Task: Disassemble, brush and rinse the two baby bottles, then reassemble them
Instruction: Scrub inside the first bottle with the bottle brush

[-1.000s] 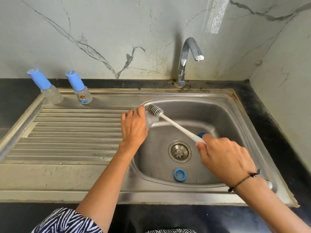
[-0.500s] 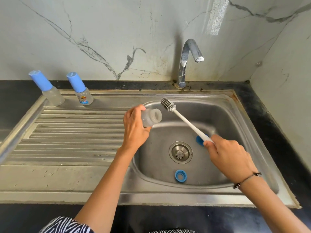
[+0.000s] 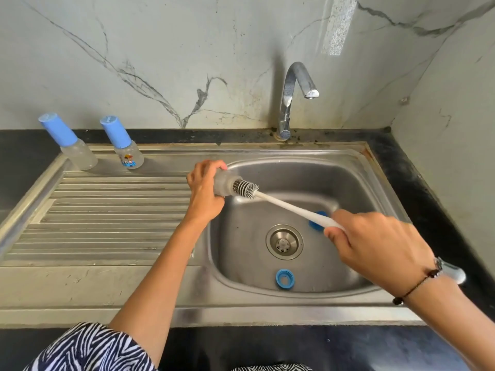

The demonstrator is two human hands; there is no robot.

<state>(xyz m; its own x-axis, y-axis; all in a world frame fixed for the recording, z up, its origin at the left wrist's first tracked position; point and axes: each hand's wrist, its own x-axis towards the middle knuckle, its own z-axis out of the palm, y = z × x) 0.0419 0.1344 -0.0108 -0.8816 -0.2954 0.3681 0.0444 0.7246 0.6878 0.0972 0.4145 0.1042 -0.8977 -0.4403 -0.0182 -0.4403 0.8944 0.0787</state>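
Observation:
My left hand (image 3: 205,194) grips a clear bottle body (image 3: 223,184) on its side over the left rim of the sink basin (image 3: 348,180), mouth facing right. My right hand (image 3: 375,245) holds the white handle of a bottle brush (image 3: 289,206); its grey bristle head (image 3: 245,188) sits partly inside the bottle's mouth. A blue screw ring (image 3: 285,277) lies on the basin floor near the front. Another blue part (image 3: 317,226) lies behind the brush handle, mostly hidden.
Two small bottles with blue caps (image 3: 70,141) (image 3: 122,143) stand at the back left of the ribbed draining board (image 3: 107,218). A chrome tap (image 3: 293,97) rises behind the basin, its spout dry. The drain (image 3: 284,241) sits mid-basin. A black counter (image 3: 417,183) surrounds the sink.
The brush head was out of the bottle half a second ago, raised to its right; now it has gone back down into the bottle's mouth. My left hand turned the bottle slightly.

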